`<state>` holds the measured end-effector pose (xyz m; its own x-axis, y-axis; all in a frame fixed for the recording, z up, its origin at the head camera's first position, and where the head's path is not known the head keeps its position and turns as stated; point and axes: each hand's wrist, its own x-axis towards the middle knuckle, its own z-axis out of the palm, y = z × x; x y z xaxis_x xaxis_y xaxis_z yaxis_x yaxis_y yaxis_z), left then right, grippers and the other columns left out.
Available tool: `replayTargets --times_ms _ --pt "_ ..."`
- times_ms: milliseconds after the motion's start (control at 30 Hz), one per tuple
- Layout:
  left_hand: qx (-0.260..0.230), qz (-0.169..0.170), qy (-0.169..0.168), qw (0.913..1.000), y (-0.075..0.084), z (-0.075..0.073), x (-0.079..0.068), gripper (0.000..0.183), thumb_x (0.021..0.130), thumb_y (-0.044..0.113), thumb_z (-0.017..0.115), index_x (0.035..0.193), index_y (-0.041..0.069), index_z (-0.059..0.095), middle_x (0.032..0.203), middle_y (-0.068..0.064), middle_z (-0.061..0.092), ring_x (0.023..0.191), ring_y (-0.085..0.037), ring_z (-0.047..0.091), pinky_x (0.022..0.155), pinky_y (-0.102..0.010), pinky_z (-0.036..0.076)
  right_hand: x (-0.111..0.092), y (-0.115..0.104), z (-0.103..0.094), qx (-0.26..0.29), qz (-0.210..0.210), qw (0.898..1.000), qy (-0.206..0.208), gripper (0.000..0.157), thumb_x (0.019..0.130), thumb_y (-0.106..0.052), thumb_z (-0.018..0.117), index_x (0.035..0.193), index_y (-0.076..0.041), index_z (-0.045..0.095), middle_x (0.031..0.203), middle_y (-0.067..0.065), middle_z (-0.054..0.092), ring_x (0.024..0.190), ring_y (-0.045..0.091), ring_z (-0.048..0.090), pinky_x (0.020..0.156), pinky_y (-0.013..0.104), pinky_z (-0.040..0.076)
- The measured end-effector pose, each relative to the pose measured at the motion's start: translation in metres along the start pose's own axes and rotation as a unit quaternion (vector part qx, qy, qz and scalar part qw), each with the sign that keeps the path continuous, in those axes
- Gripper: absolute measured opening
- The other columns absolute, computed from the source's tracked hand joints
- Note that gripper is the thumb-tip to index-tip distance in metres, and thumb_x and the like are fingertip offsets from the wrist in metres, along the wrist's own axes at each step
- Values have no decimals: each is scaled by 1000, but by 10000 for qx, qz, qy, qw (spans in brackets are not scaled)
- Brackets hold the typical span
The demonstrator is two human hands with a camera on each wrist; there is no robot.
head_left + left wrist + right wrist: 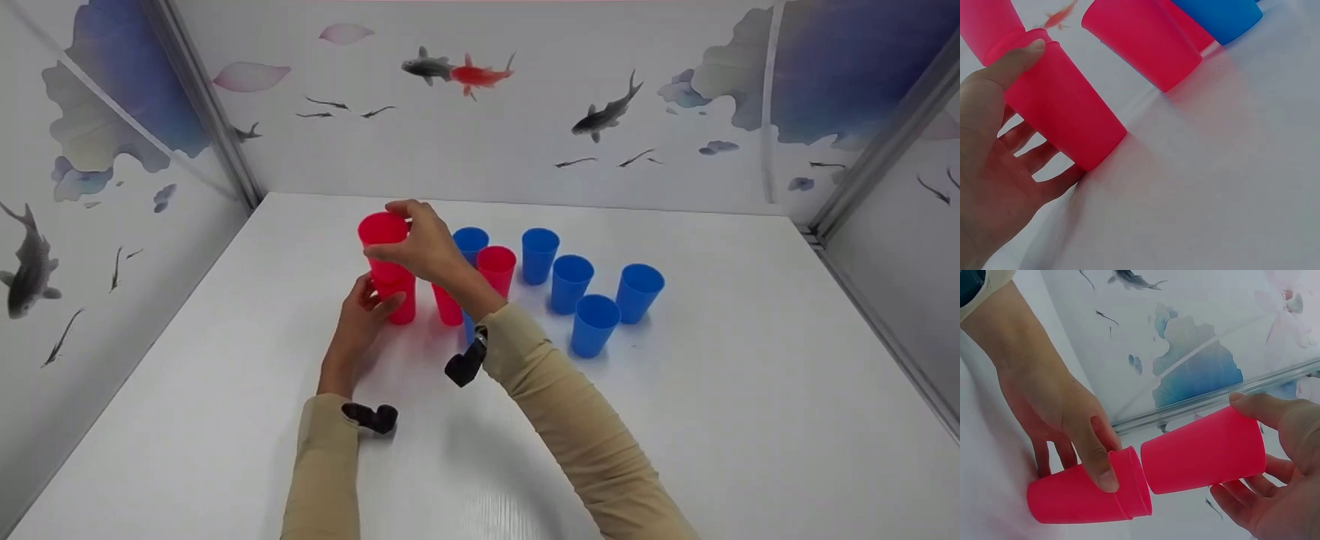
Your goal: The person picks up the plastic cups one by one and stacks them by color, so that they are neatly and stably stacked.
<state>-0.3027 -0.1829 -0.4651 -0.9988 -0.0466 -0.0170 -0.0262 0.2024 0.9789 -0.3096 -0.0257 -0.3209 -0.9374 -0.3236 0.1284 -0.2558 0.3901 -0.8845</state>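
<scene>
My left hand (355, 324) grips a nested stack of red cups (1067, 107) standing upright on the table, its thumb near the doubled rim and fingers round the far side. Directly above, my right hand (429, 246) holds another red cup (1204, 453) near its mouth, between thumb and fingers. That cup is upright, with its base right at the stack's rim. Just right of the stack stands a red cup (448, 304), partly hidden by my right forearm. A further red cup (496, 264) shows behind that forearm.
Several blue cups stand mouth up on the right, among them a near one (595, 326) and a rightmost one (640, 294). Another blue cup (470, 240) is partly behind the right hand. Printed panels wall in the white table (750, 420) at the back and sides.
</scene>
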Motion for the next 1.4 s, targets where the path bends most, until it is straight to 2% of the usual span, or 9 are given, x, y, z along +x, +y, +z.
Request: replayTargets --times_ms 233,433,700,1000,1167,1400 --pt "161 164 46 9997 1 -2 -1 89 82 49 79 154 29 30 154 6 42 143 -20 41 112 -36 47 3 10 8 -141 71 9998 90 79 80 -20 85 148 -15 44 146 6 52 128 22 55 94 31 59" --pt "107 222 -1 9997 0 -3 -3 86 85 50 76 154 25 31 156 1 42 144 -23 41 113 -39 46 2 21 8 -202 157 9995 -159 78 84 -23 82 150 -17 41 149 4 51 134 21 52 97 31 57" --pt "5 253 35 9997 1 -3 -1 87 87 50 74 155 21 29 156 -4 42 144 -26 42 114 -41 45 -5 35 -14 -278 -128 9991 -296 71 86 -27 80 147 -19 45 148 2 52 138 23 51 98 34 57" --pt "-59 202 -59 9998 -2 0 0 86 88 45 75 155 19 29 155 -5 43 143 -26 42 115 -43 44 -12 69 -41 -326 32 9992 -250 68 86 -34 79 146 -21 48 148 2 53 139 24 50 103 40 54" --pt "-61 260 -58 9996 -1 0 1 86 88 47 74 155 18 29 154 -5 43 142 -26 43 114 -43 44 -16 84 -45 -137 65 9999 -70 67 86 -33 80 145 -20 50 146 4 55 139 28 50 104 41 54" --pt "-93 184 -39 9998 -3 1 0 88 86 49 75 155 18 30 155 -4 43 143 -25 41 115 -43 44 -18 92 -44 -387 318 9987 -4 68 86 -32 79 146 -20 49 146 4 56 138 27 52 103 39 54"
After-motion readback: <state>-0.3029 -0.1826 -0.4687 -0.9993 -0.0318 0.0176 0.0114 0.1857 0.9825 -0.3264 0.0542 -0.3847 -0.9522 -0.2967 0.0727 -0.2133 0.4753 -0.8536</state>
